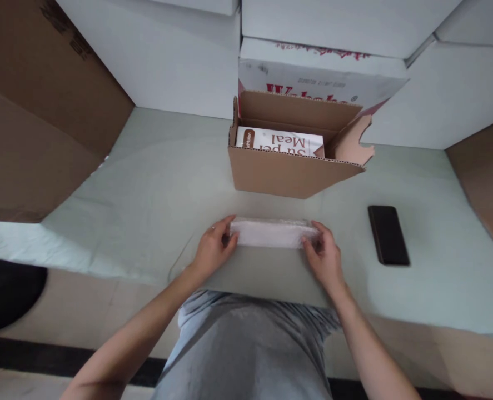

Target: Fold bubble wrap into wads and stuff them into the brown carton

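Note:
My left hand (215,245) and my right hand (323,254) grip the two ends of a long white wrapped packet (273,232) lying crosswise on the pale table (146,189) near its front edge. Fingers of both hands curl round the packet's ends. Just behind it stands an open brown cardboard box (290,172) with its flaps up. Inside the box lies a white carton (279,141) printed "Super Meal".
A black phone (388,234) lies flat to the right of my hands. White boxes (179,55) are stacked along the back, and brown cartons (29,111) close in at left and far right. A dark object (8,289) sits low at left.

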The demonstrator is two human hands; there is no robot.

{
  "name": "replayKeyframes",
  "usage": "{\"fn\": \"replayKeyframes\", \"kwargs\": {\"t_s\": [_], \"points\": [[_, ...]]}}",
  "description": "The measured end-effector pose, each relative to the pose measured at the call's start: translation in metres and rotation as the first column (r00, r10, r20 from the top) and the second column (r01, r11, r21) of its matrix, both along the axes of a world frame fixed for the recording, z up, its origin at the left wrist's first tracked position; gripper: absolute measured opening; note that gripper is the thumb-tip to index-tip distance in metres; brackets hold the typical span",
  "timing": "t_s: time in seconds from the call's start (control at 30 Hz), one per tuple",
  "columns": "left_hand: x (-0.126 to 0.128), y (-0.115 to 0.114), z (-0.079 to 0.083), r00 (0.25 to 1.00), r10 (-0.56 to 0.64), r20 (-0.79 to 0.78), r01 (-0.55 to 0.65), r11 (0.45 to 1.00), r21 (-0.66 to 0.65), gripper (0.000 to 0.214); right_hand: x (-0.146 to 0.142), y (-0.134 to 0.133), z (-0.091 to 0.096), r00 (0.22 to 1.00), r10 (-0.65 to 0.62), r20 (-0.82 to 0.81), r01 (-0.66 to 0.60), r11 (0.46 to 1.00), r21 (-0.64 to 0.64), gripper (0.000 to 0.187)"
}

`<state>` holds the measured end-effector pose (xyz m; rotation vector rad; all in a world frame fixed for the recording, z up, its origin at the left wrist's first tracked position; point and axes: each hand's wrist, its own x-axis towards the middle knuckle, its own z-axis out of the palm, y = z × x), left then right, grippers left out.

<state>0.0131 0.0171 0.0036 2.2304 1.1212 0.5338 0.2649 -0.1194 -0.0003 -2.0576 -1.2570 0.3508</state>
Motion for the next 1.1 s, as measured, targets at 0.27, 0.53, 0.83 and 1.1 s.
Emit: {"fn": "replayKeyframes", "kwargs": {"t_s": [0.27, 0.53, 0.83, 1.1], "points": [[0.004, 0.003, 0.003, 0.992, 0.028, -0.12, -0.019, 0.997, 0.076, 0.041, -0.002, 0.011, -0.002, 0.99, 0.007, 0.144, 0.01, 0.993, -0.115, 0.046], [0.009, 0.011, 0.006, 0.991, -0.053, -0.125, 0.08, 0.973, 0.217, 0.048, 0.002, 0.018, 0.004, 0.986, 0.02, 0.163, 0.006, 0.988, -0.156, 0.042], [0.003, -0.001, 0.019, 0.998, -0.069, 0.001, 0.065, 0.938, -0.341, 0.045, -0.036, -0.009, 0.015, 0.926, 0.259, 0.275, -0.306, 0.941, 0.142, 0.044], [0.003, -0.066, 0.028, 0.937, 0.021, 0.349, 0.211, 0.762, -0.612, 0.044, -0.087, -0.02, -0.001, 0.916, 0.325, 0.235, -0.378, 0.897, 0.231, 0.034]]}}
